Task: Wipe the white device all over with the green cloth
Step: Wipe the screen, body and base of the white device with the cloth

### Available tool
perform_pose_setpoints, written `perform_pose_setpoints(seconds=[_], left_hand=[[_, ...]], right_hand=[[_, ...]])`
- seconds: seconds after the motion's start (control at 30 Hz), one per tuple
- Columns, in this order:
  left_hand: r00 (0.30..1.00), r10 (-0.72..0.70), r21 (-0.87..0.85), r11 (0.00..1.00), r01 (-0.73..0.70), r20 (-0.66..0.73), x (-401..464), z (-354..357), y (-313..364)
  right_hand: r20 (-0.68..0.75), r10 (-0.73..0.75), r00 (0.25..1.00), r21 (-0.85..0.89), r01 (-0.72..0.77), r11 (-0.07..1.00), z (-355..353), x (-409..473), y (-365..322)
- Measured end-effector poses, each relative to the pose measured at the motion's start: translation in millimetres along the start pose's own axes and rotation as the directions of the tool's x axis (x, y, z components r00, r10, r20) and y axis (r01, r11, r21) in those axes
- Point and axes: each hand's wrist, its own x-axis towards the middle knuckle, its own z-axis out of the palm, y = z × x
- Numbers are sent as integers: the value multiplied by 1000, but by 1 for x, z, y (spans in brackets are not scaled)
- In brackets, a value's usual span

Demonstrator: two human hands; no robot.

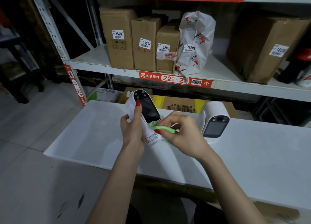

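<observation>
Above the white tabletop (94, 133), the white, rounded plastic device with a dark glossy screen (144, 112) is held up in the air, tilted, its lens end pointing away from the person. The left hand (132, 127) grips it round the body, fingers curled behind and one fingertip laid up along the edge of the screen. The right hand (183, 133) pinches the crumpled green cloth (162, 128) between thumb and curled fingers, and presses a bunched corner against the lower end of the screen.

The risk, as I judge it, is the one-handed hold: the casing looks smooth, and a firm sideways rub could twist the device out of the left hand's grip and drop it on the tabletop. A wide stroke could also knock the second white device of the same shape (214, 122), which stands just beside the right hand. With so little cloth bunched at the fingertips, parts of the casing may be missed.
</observation>
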Motion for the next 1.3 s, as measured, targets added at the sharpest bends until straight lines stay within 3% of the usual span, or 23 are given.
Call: perform_pose_setpoints(seconds=[0.1, 0.3, 0.5, 0.8, 1.07, 1.3], left_hand=[[1000, -15, -4, 1000, 15, -9, 2, 0, -2], [998, -28, -31, 999, 27, -55, 4, 1, -4], [998, -6, -28, 1000, 4, -70, 7, 0, -5], [994, -84, -142, 987, 73, -74, 12, -1, -5], [990, -94, -141, 987, 80, -101, 9, -1, -5], [992, -116, -195, 975, 103, -56, 11, -1, -5]], right_hand=[[-8, -22, 1000, -14, 22, 1000, 1, 0, 0], [-75, -110, 991, -214, 92, 973, 11, -1, 0], [52, -201, 978, -324, 207, 923, 19, -4, -6], [-123, -147, 982, -301, 104, 948, 14, -1, 1], [67, -199, 978, -290, 210, 934, 21, -3, -5], [-169, -129, 977, -252, 83, 964, 16, 1, 3]])
